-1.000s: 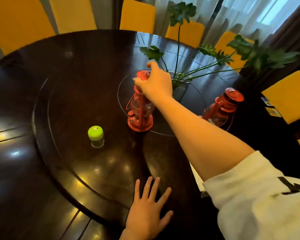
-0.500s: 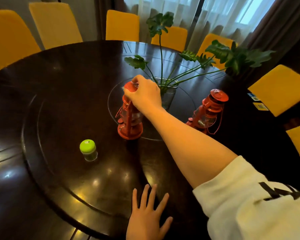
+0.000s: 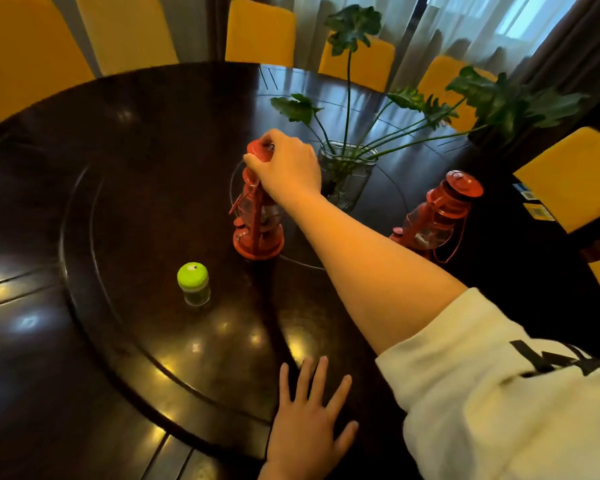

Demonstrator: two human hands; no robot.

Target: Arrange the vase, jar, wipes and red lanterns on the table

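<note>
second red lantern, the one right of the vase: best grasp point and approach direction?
Grip the second lantern by its round cap at the top, coming from above and the right. The right arm crosses in front of its base, and the vase with its stems crowds the left. The cap is the one exposed narrow part; the right hand grips the nearer lantern the same way. Its glass globe is likely a poorer hold.

You've got one cam only, head-worn, wide-angle, looking fwd and down across the round dark bench [image 3: 125,188] toward the curtained window [image 3: 492,26]. Near edge sits close below; far chairs [image 3: 260,29] bend at frame top.
</note>
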